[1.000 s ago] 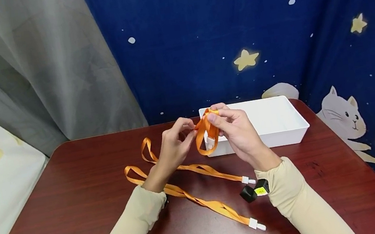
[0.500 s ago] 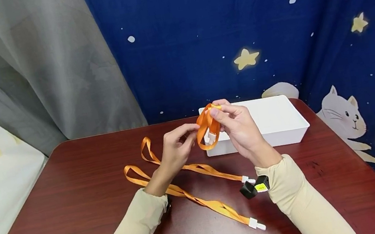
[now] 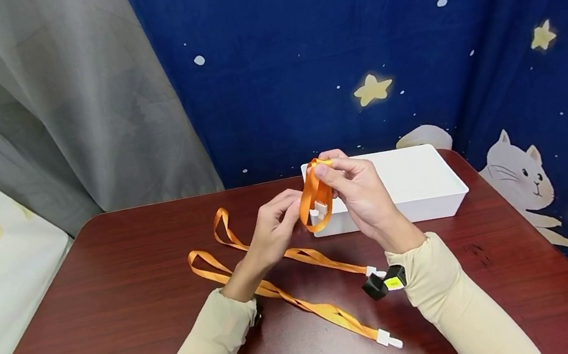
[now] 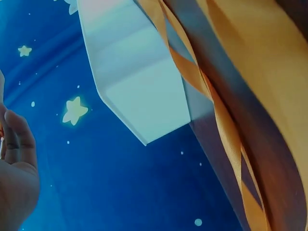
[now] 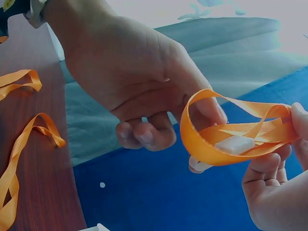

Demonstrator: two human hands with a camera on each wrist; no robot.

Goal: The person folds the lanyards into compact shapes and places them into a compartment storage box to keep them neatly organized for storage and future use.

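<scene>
My right hand (image 3: 367,198) pinches a coiled orange lanyard (image 3: 307,210) between thumb and fingers, above the front left corner of the white tray. The coil hangs as a loop, with its white plastic clip (image 5: 235,144) inside. My left hand (image 3: 275,227) is at the loop's left side. In the right wrist view, its thumb (image 5: 209,110) reaches behind the band and a fingertip shows under it, so the hand seems to pinch the loop; the contact is partly hidden. Its other fingers are curled.
Two more orange lanyards lie stretched out on the dark red table (image 3: 131,297): a nearer one (image 3: 332,313) and a farther one (image 3: 324,261), both with white clips at the right. The white tray (image 3: 432,208) stands at the back right, before the blue star-patterned curtain (image 3: 275,80).
My left hand first pinched a bit of strap left of the coil, then touched the loop's edge, and has shifted slightly right against it. The right hand keeps its hold, nearly still.
</scene>
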